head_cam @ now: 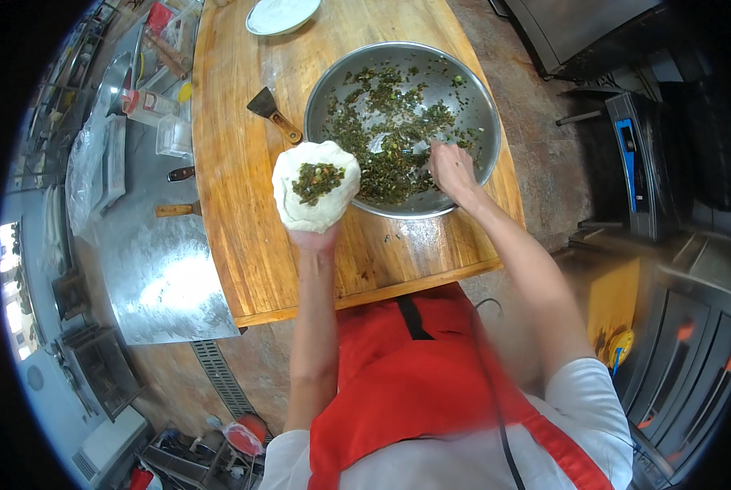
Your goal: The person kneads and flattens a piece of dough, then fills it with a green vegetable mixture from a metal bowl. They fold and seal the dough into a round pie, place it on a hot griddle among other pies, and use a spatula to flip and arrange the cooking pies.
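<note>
On my left hand (316, 239), palm up beneath it, lies a flattened round of white dough (292, 205) with a mound of chopped green filling (317, 182) in its middle. The dough covers most of that hand. My right hand (453, 168) is inside a large steel mixing bowl (402, 212), its fingers curled down at the chopped greens (390, 174). Whether those fingers grip a tool or some filling cannot be told. A scraper with a wooden handle (286, 127) lies left of the bowl, its handle end close to the rim.
A white plate holding white powder (282, 15) stands at the wooden table's (237, 245) far end. Against its left side is a metal counter (151, 257) with a wooden-handled tool (174, 211), a dark-handled tool (180, 174), a clear container (173, 136) and a red-capped bottle (151, 107).
</note>
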